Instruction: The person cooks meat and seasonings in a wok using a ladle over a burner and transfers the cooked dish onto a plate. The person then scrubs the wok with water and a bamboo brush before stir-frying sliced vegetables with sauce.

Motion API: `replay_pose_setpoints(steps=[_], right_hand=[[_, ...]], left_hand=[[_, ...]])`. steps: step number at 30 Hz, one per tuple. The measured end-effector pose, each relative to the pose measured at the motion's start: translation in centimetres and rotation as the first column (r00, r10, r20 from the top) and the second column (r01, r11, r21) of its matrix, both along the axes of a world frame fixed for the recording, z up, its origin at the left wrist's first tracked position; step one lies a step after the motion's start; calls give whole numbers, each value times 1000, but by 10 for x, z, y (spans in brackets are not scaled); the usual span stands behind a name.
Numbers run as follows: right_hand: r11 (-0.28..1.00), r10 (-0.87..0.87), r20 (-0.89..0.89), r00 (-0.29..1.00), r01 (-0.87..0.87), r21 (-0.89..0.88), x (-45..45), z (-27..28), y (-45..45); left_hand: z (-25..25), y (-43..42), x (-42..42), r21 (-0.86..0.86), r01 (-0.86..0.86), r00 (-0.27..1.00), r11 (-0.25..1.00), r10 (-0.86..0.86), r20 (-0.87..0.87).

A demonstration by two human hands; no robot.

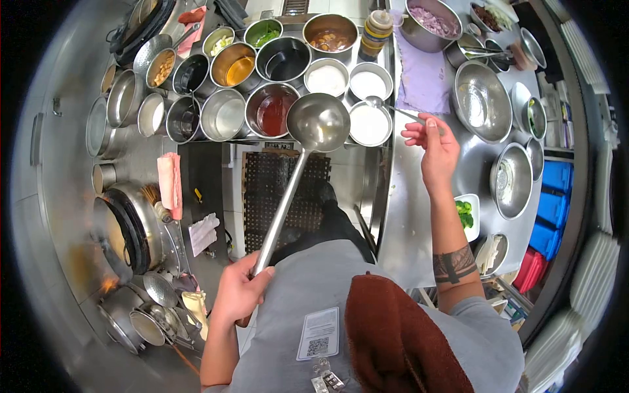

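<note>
My left hand (242, 288) is wrapped round the handle of a large steel ladle (319, 122), whose bowl is beside the pot of red liquid (272, 112). Between the fingers of my right hand (432, 141) is the handle of a small metal spoon (375, 101). The spoon's head is over the rim of a pot of white powder (369, 124), near a second white-filled pot (368, 85). A third pot with white contents (326, 78) stands behind the ladle bowl.
Steel pots with amber liquid (234, 65) and dark liquid (283, 60) stand further left. A squeeze bottle (376, 34), a purple cloth (426, 78), steel bowls (483, 101) and a white dish of greens (466, 216) are at the right. A wok burner (124, 229) is at the left.
</note>
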State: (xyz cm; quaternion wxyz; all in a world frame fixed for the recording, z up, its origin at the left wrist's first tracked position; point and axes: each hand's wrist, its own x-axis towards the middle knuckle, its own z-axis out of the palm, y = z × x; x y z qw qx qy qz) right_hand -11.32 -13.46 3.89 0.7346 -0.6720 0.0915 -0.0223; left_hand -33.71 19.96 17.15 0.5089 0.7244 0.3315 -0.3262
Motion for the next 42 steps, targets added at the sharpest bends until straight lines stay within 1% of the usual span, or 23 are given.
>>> replay_pose_setpoints(steps=[2,4,6,7,9,10,12,16,18,19,21,22,24,25,27,31,35,36,37,38,39,41,42], right_hand=[[999,33,7,999,-32,-10,1,1,7],[998,63,-3,998,-63,-15,-2,-6,21],[977,173,-89,981,-183,-114,4,-18,41],[976,178,-94,980,-188,-111,7,-26,50],[888,288,-94,953,-303,-345,15,-43,68],[887,295,-95,951,-309,-343,20,-52,74],[839,324,-92,942,-330,-433,27,-66,84],[814,363,-173,916,-402,-418,32,-78,95],[860,330,-245,912,-397,-320,33,-81,100],[858,334,-245,910,-401,-321,34,-81,101],[919,282,-335,899,-353,-174,36,-82,105],[919,283,-335,899,-355,-174,36,-85,105],[952,259,-371,892,-300,-56,37,-90,103],[952,259,-369,892,-299,-56,38,-91,101],[965,256,-389,885,-257,51,37,-91,98],[974,224,-388,894,-195,113,36,-91,86],[968,233,-326,916,-187,168,35,-31,75],[955,267,-226,937,-226,191,36,-12,73],[941,297,-128,946,-266,211,38,3,72],[957,275,-70,959,-266,115,44,12,71],[956,277,-66,959,-269,114,52,9,71],[985,172,-19,985,-173,-21,78,-7,70],[983,170,-50,984,-173,-67,89,-18,72]], left_hand=[[8,2,-8,-17,-29,1000,999,29,1],[23,12,-26,19,-105,994,994,105,-29],[35,21,-46,53,-149,988,987,151,-38],[39,24,-56,84,-186,981,979,190,-38],[42,30,-70,104,-211,975,972,217,-47],[45,31,-73,122,-227,969,966,237,-74],[46,32,-76,141,-246,960,959,261,-103],[44,28,-80,119,-302,946,946,313,-88],[43,27,-79,104,-318,941,942,327,-84],[43,26,-78,93,-318,942,944,326,-85],[42,26,-77,81,-321,941,944,327,-83],[42,26,-76,79,-316,943,945,322,-87],[42,26,-76,77,-309,944,948,316,-91],[41,25,-75,77,-312,943,947,318,-94],[38,26,-73,75,-312,944,947,318,-94],[31,25,-65,57,-273,959,960,276,-65],[21,21,-46,65,-230,973,971,231,-11],[19,21,-39,63,-234,972,970,234,1],[18,21,-32,64,-182,983,981,182,5],[16,20,-27,65,-130,992,989,129,6],[14,20,-23,65,-132,991,989,131,10],[11,18,-15,-28,-168,985,985,170,42],[12,17,-12,-28,-167,984,985,169,50]])
